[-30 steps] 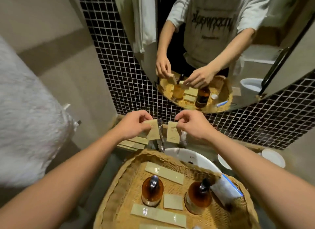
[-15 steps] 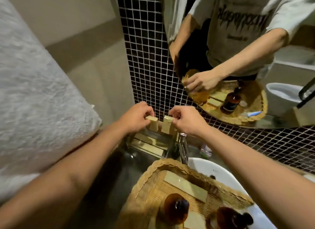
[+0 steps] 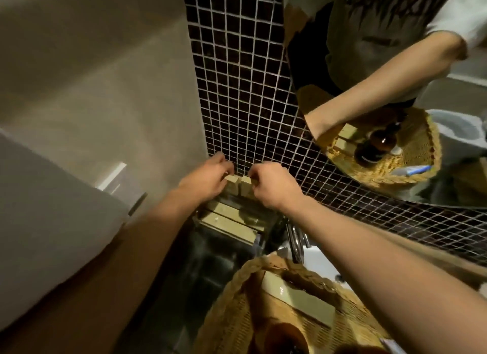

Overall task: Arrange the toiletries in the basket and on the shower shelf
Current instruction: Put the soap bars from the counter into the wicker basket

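The left hand (image 3: pixel 204 181) pinches a small tan box (image 3: pixel 231 184) by its top, fingers curled over it. The right hand (image 3: pixel 271 186) pinches a second tan box (image 3: pixel 244 185) the same way. The two boxes stand upright side by side, almost touching, against the foot of the dark mosaic wall (image 3: pixel 237 90).

Just below the boxes, at 6 o'clock from them, flat tan packets (image 3: pixel 229 222) lie in a row on a small clear shelf (image 3: pixel 257 241) at the wall's corner. Whether the boxes rest on that shelf or hang just above it cannot be told.

At 5 o'clock from the hands a chrome tap (image 3: pixel 296 241) rises beside the white sink (image 3: pixel 321 264). The wicker basket (image 3: pixel 237 282) sits at the frame's bottom, partly over the sink, with a long pale packet (image 3: pixel 297 298) in it and an amber bottle (image 3: pixel 287 338) at its lower edge, partly cut off.

At 2 o'clock a mirror (image 3: pixel 448 90) on the mosaic reflects the person's arm, a grey printed shirt, the basket, a dark bottle and a tube. At 9 o'clock a plain beige wall (image 3: pixel 92 76) meets the mosaic, with a white fitting (image 3: pixel 113 178) on it, and a large pale blurred surface (image 3: pixel 52 222) fills the left edge.
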Motion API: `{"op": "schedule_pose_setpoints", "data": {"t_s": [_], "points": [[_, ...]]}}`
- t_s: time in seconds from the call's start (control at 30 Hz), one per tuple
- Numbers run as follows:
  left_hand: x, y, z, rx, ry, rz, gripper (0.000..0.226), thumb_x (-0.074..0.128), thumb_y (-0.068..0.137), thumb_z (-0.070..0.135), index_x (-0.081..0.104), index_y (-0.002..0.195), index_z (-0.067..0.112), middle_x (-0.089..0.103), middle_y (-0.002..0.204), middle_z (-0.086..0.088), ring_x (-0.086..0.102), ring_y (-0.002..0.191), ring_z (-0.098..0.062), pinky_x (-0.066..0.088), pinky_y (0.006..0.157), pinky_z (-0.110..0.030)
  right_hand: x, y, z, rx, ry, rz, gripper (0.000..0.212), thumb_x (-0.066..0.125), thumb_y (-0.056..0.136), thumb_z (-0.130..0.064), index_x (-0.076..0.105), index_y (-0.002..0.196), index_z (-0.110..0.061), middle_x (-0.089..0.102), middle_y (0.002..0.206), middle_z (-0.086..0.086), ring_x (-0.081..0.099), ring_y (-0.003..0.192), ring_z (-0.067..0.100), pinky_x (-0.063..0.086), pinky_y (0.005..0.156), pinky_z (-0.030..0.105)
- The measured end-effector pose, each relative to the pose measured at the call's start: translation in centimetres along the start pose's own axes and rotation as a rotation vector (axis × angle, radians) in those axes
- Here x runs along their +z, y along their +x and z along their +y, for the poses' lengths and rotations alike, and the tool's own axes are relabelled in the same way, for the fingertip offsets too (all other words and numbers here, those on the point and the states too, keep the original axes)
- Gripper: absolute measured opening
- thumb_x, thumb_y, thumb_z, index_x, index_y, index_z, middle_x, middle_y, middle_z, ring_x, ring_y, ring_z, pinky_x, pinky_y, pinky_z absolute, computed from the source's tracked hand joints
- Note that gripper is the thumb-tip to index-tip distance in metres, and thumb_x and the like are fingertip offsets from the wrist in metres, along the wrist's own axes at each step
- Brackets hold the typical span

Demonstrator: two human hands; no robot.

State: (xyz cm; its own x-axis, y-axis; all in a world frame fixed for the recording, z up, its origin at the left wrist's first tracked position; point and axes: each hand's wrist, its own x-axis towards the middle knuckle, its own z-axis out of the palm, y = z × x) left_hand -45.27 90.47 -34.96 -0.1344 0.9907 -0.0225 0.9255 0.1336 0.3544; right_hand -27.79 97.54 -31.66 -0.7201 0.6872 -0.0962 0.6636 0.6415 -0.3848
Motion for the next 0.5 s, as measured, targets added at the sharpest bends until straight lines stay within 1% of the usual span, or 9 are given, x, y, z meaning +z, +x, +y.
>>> {"op": "schedule_pose_setpoints", "data": {"t_s": [0.1,0.2,0.27,0.33,0.4,0.5], "points": [[1.0,0.9,-0.4,0.013,0.004,-0.023,0.026,0.063,0.091,0.015,0.061,0.116,0.02,0.044,0.116,0.002,0.049,0.102,-0.014,0.043,0.089,-0.029,0.7,0.8,0.4,0.018,-0.031,-0.014,0.028,0.068,0.087,-0.016,0.066,0.114,-0.02,0.062,0.112,0.003,0.063,0.096,0.021,0.058,0.081,0.039],[1.9,1.4,-0.6,0.052,0.04,-0.053,0.028,0.062,0.092,0.016,0.059,0.119,0.021,0.046,0.116,0.001,0.05,0.1,-0.017,0.047,0.087,-0.034,1.6,1.5,0.9,0.04,-0.071,-0.042,0.025,0.067,0.087,-0.016,0.065,0.112,-0.019,0.061,0.11,0.005,0.062,0.096,0.023,0.057,0.082,0.039],[2.5,1.5,-0.8,0.073,0.095,-0.057,0.028,0.062,0.092,0.02,0.057,0.12,0.025,0.047,0.116,0.002,0.05,0.101,-0.017,0.048,0.084,-0.035,2.4,1.8,1.2,0.048,-0.096,-0.071,0.024,0.067,0.088,-0.016,0.063,0.111,-0.019,0.059,0.109,0.005,0.06,0.096,0.022,0.056,0.082,0.037],[3.1,1.6,-1.1,0.102,0.182,-0.056,0.028,0.06,0.092,0.024,0.056,0.12,0.025,0.049,0.116,0.0,0.051,0.103,-0.019,0.048,0.079,-0.034,3.2,2.1,1.4,0.05,-0.105,-0.085,0.023,0.066,0.089,-0.018,0.062,0.112,-0.018,0.057,0.11,0.006,0.06,0.098,0.024,0.053,0.082,0.035],[3.7,1.8,-1.5,0.137,0.252,-0.052,0.028,0.059,0.092,0.026,0.056,0.121,0.022,0.051,0.115,-0.002,0.052,0.104,-0.022,0.045,0.075,-0.034,3.9,2.4,1.7,0.06,-0.112,-0.094,0.024,0.065,0.09,-0.018,0.061,0.114,-0.016,0.057,0.113,0.008,0.058,0.104,0.027,0.05,0.084,0.036],[4.2,2.1,-1.8,0.177,0.324,-0.028,0.029,0.056,0.094,0.027,0.057,0.121,0.018,0.053,0.115,-0.006,0.053,0.103,-0.024,0.044,0.075,-0.035,4.4,3.1,2.0,0.101,-0.125,-0.144,0.03,0.066,0.09,-0.018,0.06,0.118,-0.016,0.056,0.116,0.008,0.058,0.105,0.027,0.05,0.085,0.038]]}}
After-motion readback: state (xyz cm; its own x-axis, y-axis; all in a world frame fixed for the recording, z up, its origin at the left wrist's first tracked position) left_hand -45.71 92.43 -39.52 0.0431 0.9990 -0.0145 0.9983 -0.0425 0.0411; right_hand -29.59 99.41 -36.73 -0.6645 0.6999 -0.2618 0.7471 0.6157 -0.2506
